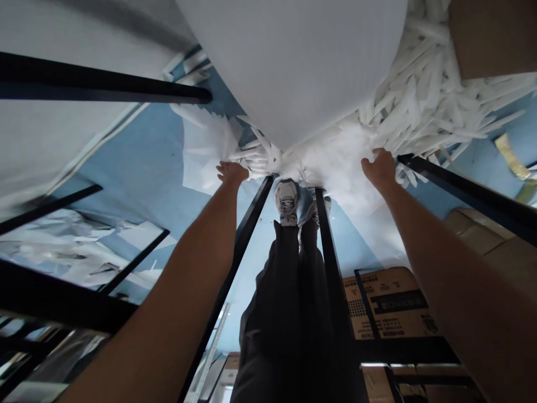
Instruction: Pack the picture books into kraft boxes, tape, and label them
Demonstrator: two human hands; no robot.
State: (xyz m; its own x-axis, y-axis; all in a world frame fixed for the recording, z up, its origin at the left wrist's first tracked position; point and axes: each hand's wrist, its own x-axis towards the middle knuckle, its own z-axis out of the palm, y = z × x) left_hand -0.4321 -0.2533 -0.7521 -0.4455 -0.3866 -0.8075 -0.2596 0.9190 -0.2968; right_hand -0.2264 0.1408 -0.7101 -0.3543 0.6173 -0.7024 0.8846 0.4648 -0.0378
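Observation:
My left hand (234,172) is stretched out low over the floor with its fingers apart, beside a loose white sheet (201,145) and a few white foam strips (258,157). My right hand (381,169) reaches down near crumpled white sheeting (346,159), its thumb held away from the fingers. Nothing shows in either hand. Between and beyond my hands stands a big smooth white bundle or sheet (302,61), narrowing to a corner close to my shoes.
A heap of white foam strips (423,95) lies at the right, beside a brown cardboard box (495,39). Black metal bars (104,78) jut in from both sides, and one (329,240) runs by my legs. A printed carton (390,302) is at lower right.

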